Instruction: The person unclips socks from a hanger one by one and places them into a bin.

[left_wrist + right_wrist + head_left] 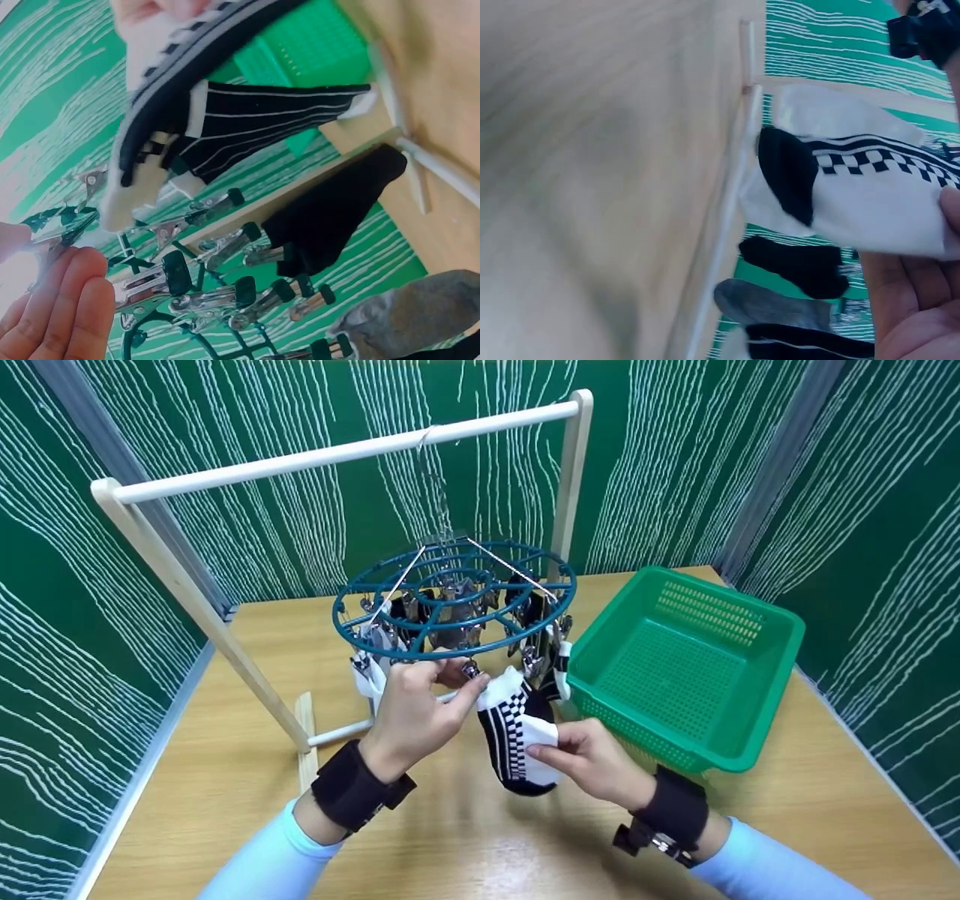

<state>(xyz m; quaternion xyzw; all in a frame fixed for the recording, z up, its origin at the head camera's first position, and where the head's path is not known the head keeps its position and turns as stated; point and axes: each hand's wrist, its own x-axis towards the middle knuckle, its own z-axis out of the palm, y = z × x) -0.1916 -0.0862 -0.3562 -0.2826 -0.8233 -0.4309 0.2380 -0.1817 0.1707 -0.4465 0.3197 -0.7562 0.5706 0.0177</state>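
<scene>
My left hand (420, 705) pinches a metal clip (470, 668) at the near rim of a round blue-green clip hanger (517, 642). My right hand (604, 761) grips a black-and-white checkered sock (498, 742) by its white side, beneath that rim. The sock's white cuff is close to the left fingertips; in the left wrist view it appears apart from the pinched clip. Other socks hang from clips around the hanger: a striped black one (277, 112), a plain black one (337, 217), a grey one (412, 307) and a white one (840, 109).
The hanger hooks over the white rod (337, 451) of a wooden stand, whose left post (202, 615) slants beside the left arm. A green plastic basket (784, 675) stands at the right on the wooden table (480, 855). Green patterned panels enclose the table.
</scene>
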